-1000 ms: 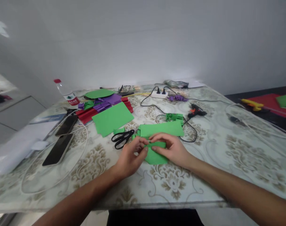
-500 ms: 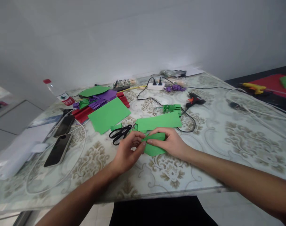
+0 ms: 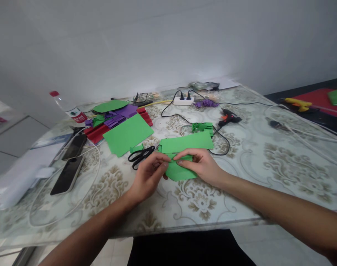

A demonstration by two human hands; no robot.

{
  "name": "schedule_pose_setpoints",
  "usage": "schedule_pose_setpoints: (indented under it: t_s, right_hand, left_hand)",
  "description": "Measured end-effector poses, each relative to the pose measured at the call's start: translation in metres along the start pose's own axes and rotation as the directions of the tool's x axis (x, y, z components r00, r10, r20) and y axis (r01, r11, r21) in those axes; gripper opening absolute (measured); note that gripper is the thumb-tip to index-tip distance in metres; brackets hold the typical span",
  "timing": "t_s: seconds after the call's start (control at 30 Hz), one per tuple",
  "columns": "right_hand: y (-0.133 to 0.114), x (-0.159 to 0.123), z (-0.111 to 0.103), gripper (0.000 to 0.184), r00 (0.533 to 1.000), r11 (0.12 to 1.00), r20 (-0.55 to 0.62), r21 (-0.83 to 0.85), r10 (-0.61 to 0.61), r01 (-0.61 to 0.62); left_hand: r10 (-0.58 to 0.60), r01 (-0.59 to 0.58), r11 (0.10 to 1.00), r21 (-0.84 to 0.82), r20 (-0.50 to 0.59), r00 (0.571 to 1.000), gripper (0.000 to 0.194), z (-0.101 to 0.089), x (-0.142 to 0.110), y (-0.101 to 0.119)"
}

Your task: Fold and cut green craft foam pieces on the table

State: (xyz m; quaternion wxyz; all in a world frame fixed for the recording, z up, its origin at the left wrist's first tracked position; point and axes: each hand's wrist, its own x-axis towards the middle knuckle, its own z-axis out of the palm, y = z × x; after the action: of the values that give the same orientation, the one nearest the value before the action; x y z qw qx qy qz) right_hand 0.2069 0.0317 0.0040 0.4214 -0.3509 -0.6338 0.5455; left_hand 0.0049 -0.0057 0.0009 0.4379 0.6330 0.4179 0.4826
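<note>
A small green paper piece (image 3: 177,172) lies on the patterned table (image 3: 282,162) in front of me, partly folded. My left hand (image 3: 148,176) pinches its left edge with curled fingers. My right hand (image 3: 199,165) presses down on its top edge, fingers bent over the fold. Just behind them lies a larger green sheet (image 3: 186,142). Black scissors (image 3: 141,155) rest close to the left hand.
Another green sheet (image 3: 127,134) and red and purple paper (image 3: 116,122) lie at the back left, with a water bottle (image 3: 68,109). Two phones (image 3: 69,162) and white cables sit left. A glue gun (image 3: 228,116), power strip (image 3: 184,101) and folded green strips (image 3: 203,127) are behind.
The camera tilted and shifted slightly. Both hands stayed on the small green piece, working its fold; the fingers moved a little closer together.
</note>
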Motion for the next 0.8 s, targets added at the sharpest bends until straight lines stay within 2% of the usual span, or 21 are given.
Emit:
schedule_pose_setpoints:
  t_s: [0.17,0.3,0.47,0.63,0.8]
  right_hand:
    - [-0.002,0.0,-0.002,0.014,0.999,0.999,-0.018,-0.031,0.043,-0.043]
    - [-0.004,-0.002,-0.004,0.018,0.998,0.997,-0.006,0.02,0.069,-0.069]
    - [-0.01,-0.004,-0.005,0.022,0.999,0.996,0.031,0.079,0.029,-0.031]
    - [-0.006,-0.003,0.0,0.031,0.999,0.999,-0.039,-0.04,-0.032,0.03]
    - [0.003,-0.002,0.002,0.033,0.998,0.998,-0.057,-0.067,-0.003,0.0]
  left_hand:
    - [0.027,-0.027,1.0,0.002,-0.016,1.0,0.017,0.0,0.001,0.002]
    - [0.034,-0.033,0.999,0.033,-0.031,0.999,0.018,-0.001,0.001,0.002]
    - [0.099,-0.094,0.99,0.109,-0.038,0.994,0.016,-0.001,-0.001,-0.002]
    - [0.189,-0.188,0.963,0.192,0.014,0.982,0.014,-0.003,-0.004,-0.002]
    - [0.218,-0.228,0.934,0.273,0.067,0.974,0.013,-0.006,-0.006,-0.001]
